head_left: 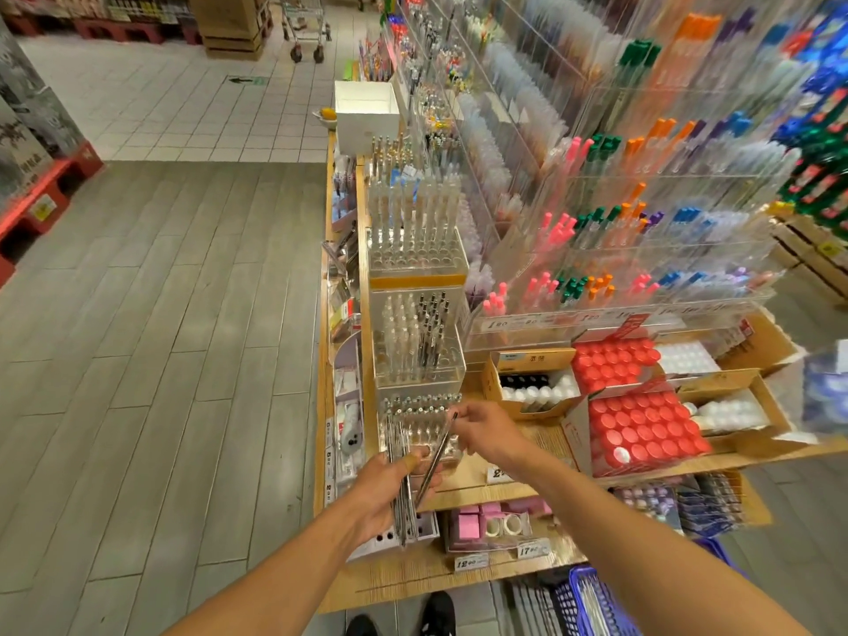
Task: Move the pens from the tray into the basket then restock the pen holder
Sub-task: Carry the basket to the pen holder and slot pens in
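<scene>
My left hand (390, 488) grips a bundle of several thin silver pens (401, 488) that stand nearly upright in front of the shelf. My right hand (477, 426) pinches the top end of one pen (436, 456), which slants down toward the bundle. Just behind both hands sits the clear acrylic pen holder (420, 426) with rows of holes, some filled with pens. A blue plastic basket (592, 603) with pens inside stands on the floor at the lower right.
More clear pen holders (415, 346) line the wooden shelf's left edge. Boxes of red-capped bottles (640, 429) sit to the right, tall racks of coloured pens (619, 250) behind. Pink items (477, 521) fill the lower shelf. A shopping cart (305, 25) stands far down the aisle.
</scene>
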Tool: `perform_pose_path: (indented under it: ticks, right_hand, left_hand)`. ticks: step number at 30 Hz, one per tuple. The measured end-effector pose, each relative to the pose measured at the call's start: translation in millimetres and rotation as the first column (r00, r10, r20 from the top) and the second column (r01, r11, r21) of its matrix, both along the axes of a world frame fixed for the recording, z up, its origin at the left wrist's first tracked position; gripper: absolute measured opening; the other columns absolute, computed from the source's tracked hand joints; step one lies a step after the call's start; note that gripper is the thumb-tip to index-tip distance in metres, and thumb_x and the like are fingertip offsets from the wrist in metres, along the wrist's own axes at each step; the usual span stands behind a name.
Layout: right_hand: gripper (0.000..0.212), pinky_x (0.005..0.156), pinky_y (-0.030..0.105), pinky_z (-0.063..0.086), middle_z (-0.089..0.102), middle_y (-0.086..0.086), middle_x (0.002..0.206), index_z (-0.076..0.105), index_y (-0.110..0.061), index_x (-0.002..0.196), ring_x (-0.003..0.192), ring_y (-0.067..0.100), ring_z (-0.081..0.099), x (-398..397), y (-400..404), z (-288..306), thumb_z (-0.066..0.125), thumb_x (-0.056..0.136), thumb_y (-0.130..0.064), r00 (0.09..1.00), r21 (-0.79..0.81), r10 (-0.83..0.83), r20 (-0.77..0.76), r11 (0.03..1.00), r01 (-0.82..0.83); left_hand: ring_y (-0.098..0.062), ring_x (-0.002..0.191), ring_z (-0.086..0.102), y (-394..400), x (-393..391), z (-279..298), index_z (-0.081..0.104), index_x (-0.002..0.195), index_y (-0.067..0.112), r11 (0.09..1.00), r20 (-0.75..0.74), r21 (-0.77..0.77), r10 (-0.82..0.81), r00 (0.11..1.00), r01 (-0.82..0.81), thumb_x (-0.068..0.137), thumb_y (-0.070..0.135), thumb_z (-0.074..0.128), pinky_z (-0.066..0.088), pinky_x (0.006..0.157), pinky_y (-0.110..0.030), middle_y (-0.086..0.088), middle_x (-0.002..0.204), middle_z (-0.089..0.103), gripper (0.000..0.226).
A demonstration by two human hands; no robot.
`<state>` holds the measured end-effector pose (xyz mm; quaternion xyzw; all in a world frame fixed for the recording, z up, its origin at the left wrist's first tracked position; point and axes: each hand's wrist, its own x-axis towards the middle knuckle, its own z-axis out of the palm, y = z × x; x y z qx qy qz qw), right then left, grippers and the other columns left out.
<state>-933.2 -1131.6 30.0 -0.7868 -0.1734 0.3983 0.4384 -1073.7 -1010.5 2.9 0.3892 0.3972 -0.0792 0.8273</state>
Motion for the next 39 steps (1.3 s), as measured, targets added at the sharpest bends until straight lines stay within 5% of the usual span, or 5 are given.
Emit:
perform_pose_path:
  ticks: [9,12,22,32,39]
  right_hand:
    - [0.009,0.064,0.033,0.051,0.068,0.006,0.085,0.065,-0.023,0.097,0.071,0.014,0.061,40,-35,2,0.065,0.09,-0.017,0.898,0.127,-0.15,0.414,0.986,0.106]
    - [0.013,0.052,0.016,0.04,0.062,-0.008,0.073,0.064,-0.026,0.104,0.059,0.0,0.053,39,-29,-10,0.064,0.091,-0.023,0.851,0.028,-0.032,0.524,0.999,0.02]
    - [0.02,0.051,0.01,0.031,0.057,-0.011,0.059,0.062,-0.028,0.113,0.056,0.0,0.054,34,-12,-29,0.062,0.093,-0.027,0.788,-0.117,0.133,0.601,0.99,-0.077]
    - [0.015,0.065,0.031,0.052,0.069,-0.002,0.092,0.058,-0.018,0.108,0.067,0.014,0.062,23,-14,-44,0.061,0.094,-0.022,0.774,-0.265,0.263,0.577,0.956,-0.128]
    - [0.013,0.062,0.02,0.04,0.068,-0.011,0.095,0.061,-0.026,0.107,0.067,0.002,0.057,19,-10,-48,0.061,0.094,-0.027,0.755,-0.246,0.247,0.608,0.962,-0.117]
  left_hand:
    - [-0.024,0.067,0.067,5,-10,-8,0.057,0.121,-0.004,0.998,-0.072,-0.007,-0.056,0.996,0.055,0.101,0.01,0.051,0.061,0.061,-0.033,-0.024,0.104,0.073,0.025]
    - [-0.025,0.068,0.067,6,-11,-8,0.055,0.121,-0.003,0.998,-0.075,0.004,-0.055,0.996,0.055,0.101,0.009,0.051,0.061,0.059,-0.033,-0.024,0.104,0.073,0.024]
    - [-0.026,0.071,0.064,15,-17,-4,0.051,0.123,-0.002,0.998,-0.057,0.028,-0.06,0.997,0.062,0.103,0.006,0.046,0.06,0.057,-0.03,-0.026,0.107,0.072,0.023]
    - [-0.024,0.07,0.065,10,-17,0,0.05,0.122,-0.001,0.998,-0.035,0.011,-0.059,0.998,0.059,0.101,0.005,0.05,0.06,0.058,-0.03,-0.025,0.106,0.073,0.022]
    - [-0.024,0.07,0.067,6,-17,1,0.056,0.122,-0.002,0.998,-0.02,-0.003,-0.06,0.998,0.06,0.097,0.005,0.055,0.061,0.063,-0.033,-0.024,0.107,0.073,0.025]
